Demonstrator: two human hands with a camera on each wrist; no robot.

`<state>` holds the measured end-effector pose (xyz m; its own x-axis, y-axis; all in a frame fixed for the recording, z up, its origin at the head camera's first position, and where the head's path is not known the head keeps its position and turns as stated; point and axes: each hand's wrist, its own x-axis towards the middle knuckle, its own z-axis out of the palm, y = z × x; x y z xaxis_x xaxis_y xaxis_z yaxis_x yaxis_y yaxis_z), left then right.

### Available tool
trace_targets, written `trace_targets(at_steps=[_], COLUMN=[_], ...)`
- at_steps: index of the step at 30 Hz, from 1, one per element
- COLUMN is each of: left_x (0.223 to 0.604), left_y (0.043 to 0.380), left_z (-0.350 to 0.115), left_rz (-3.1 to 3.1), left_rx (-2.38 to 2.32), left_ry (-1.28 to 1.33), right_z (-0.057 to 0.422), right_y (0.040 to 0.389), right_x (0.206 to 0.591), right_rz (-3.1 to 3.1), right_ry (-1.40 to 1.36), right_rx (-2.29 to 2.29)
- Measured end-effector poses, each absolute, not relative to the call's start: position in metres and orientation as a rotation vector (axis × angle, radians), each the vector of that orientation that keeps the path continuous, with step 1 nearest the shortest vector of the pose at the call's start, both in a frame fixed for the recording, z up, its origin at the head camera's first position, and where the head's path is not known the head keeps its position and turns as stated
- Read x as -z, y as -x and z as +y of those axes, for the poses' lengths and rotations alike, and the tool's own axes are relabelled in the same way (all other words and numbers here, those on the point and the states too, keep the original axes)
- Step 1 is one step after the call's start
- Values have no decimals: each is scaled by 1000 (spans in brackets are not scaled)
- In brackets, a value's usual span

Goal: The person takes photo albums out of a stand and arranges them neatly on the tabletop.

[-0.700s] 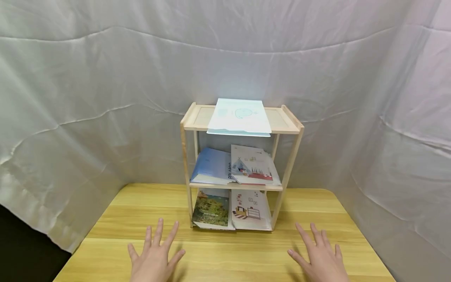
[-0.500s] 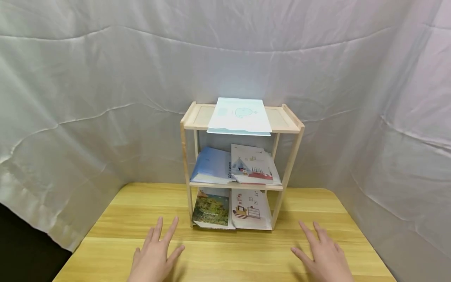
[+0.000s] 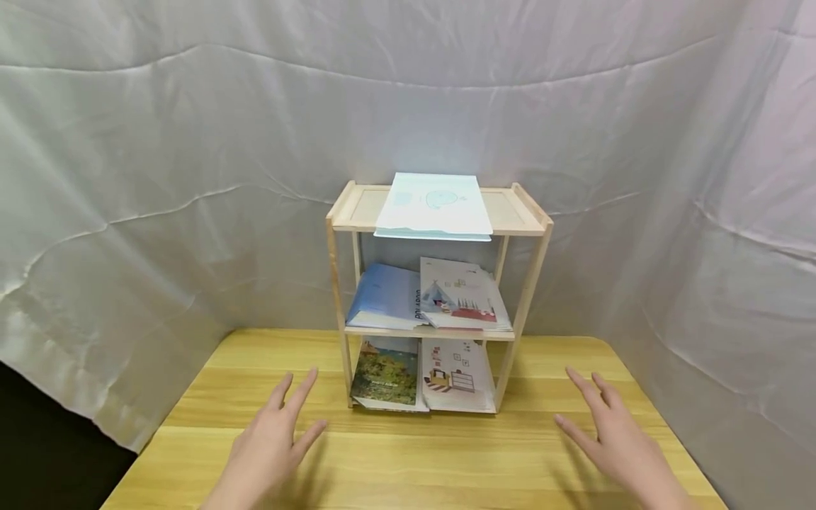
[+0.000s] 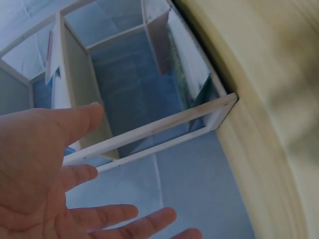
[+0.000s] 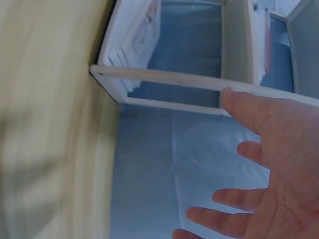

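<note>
A small wooden shelf (image 3: 529, 283) with three levels stands on the table. On its top lies a pale book (image 3: 433, 205) with a light blue drawing. The middle level carries a blue book (image 3: 385, 297) at left and a white booklet (image 3: 462, 294) with a tent picture at right. Below are an album (image 3: 387, 375) with a tree cover and a white booklet (image 3: 455, 375) with a furniture drawing. My left hand (image 3: 270, 439) hovers left of the shelf, fingers spread. To the shelf's right hovers my right hand (image 3: 618, 435), its fingers also extended. Neither hand touches anything.
The yellow wooden table (image 3: 433, 467) extends in front of the shelf and to both sides. Grey curtain cloth (image 3: 287, 142) hangs behind the shelf and along both sides. A dark area (image 3: 57, 453) shows at the lower left.
Both hands have moved slightly forward, and the right hand has shifted to the right. Their palms have turned inward. The shelf and books stay in place.
</note>
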<state>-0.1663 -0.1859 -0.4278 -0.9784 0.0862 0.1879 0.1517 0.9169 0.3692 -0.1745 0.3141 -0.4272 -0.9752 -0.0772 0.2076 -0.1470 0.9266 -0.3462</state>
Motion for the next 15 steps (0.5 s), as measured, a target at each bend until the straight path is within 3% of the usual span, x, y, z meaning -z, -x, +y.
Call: trace_targets(at_steps=[15], left_x=[375], left_y=[180], left_z=[-194], left_rz=[-2769], left_rx=[487], left_ry=[279], right_z=[346], right_y=[188], right_x=[386], right_rz=[-2871], right_ry=[-188], right_rx=[-494])
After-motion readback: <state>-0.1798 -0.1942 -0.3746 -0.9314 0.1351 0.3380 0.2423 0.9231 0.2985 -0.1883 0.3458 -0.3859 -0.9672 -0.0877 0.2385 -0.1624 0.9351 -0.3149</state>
